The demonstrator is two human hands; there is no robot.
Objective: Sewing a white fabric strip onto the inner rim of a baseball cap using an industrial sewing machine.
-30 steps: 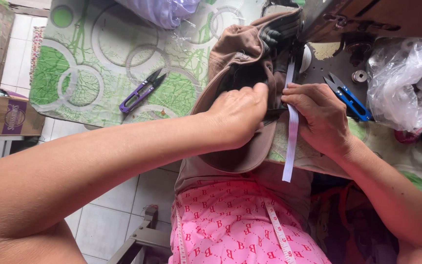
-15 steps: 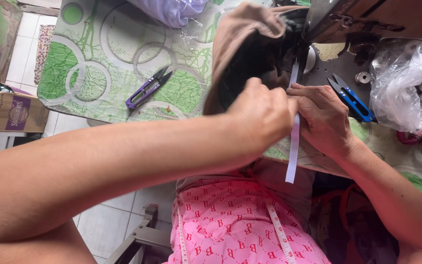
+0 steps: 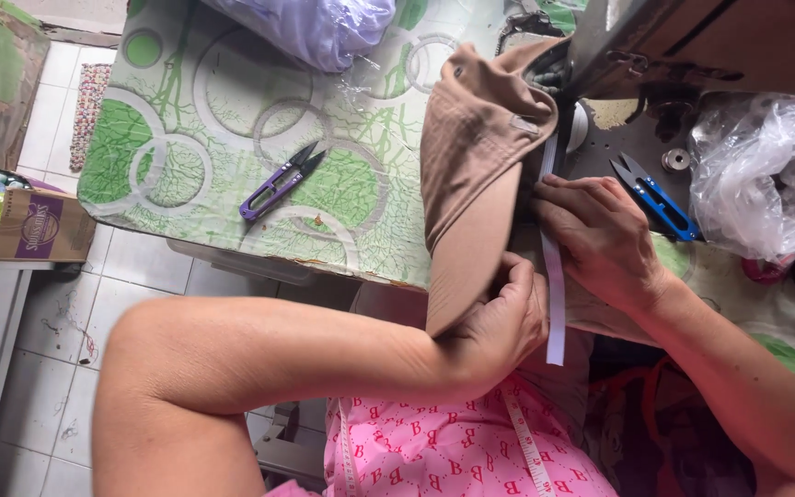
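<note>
The left hand [image 3: 499, 322] has been lowered to grip the tan cap [image 3: 476, 156] brim at centre frame, while the white tape [image 3: 554, 285] is pressed flat by the right hand [image 3: 600, 235].

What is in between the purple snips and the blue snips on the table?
In the head view, the brown cap lies between the purple snips and the blue snips, along with a white strip under the right hand.

The tan cap [image 3: 476, 156] is lying crown-up under the sewing machine head, brim projecting off the table edge, a white tape strip [image 3: 554, 276] hanging alongside.
</note>
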